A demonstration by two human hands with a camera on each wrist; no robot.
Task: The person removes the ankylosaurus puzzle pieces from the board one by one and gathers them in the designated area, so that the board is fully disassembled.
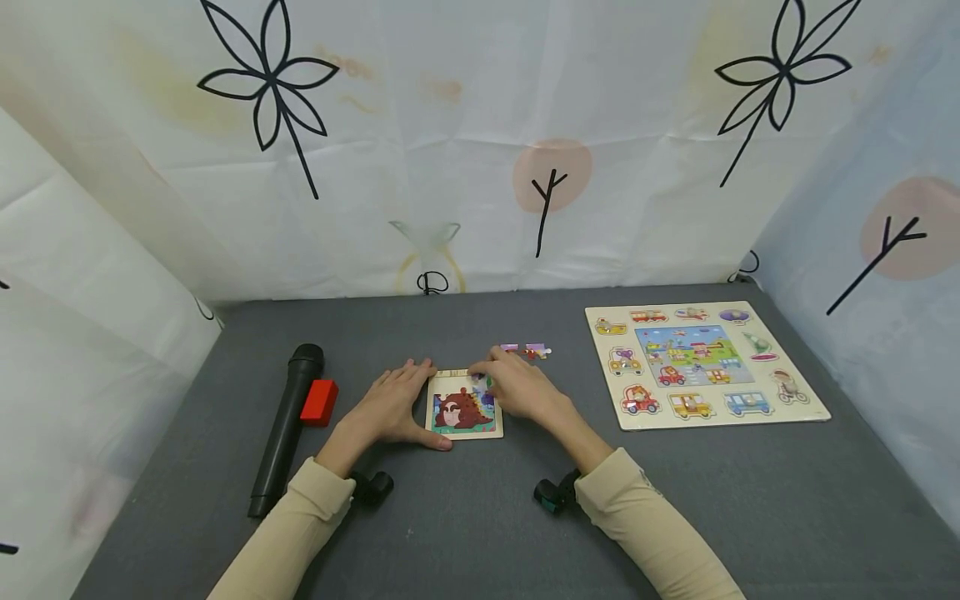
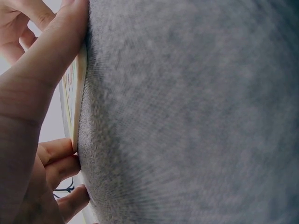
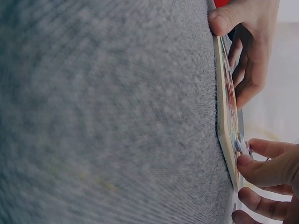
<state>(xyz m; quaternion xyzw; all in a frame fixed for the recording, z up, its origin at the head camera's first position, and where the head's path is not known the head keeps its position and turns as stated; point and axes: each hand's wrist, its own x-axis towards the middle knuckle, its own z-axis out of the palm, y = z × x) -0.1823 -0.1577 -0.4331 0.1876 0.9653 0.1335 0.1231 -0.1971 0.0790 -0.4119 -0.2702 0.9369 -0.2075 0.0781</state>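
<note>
A small wooden-framed jigsaw puzzle (image 1: 463, 412) with a red-brown cartoon animal lies flat on the grey table. My left hand (image 1: 396, 406) rests at its left side, fingers spread and fairly straight. Its thumb (image 2: 65, 42) lies by the near edge, and the fingertips touch the frame's side. Over the upper right corner, my right hand (image 1: 522, 388) pinches a small puzzle piece (image 3: 240, 143) between thumb and index finger. The piece is mostly hidden by the fingers in the head view. Just beyond that hand lie loose puzzle pieces (image 1: 536, 351), partly covered by it.
At the right stands out a larger wooden peg puzzle board (image 1: 618, 393) with vehicle pictures, lying flat. A black microphone (image 1: 283, 437) lies left of the left forearm, beside a red block (image 1: 319, 402). A patterned white cloth (image 1: 480, 250) hangs behind the table (image 1: 465, 525).
</note>
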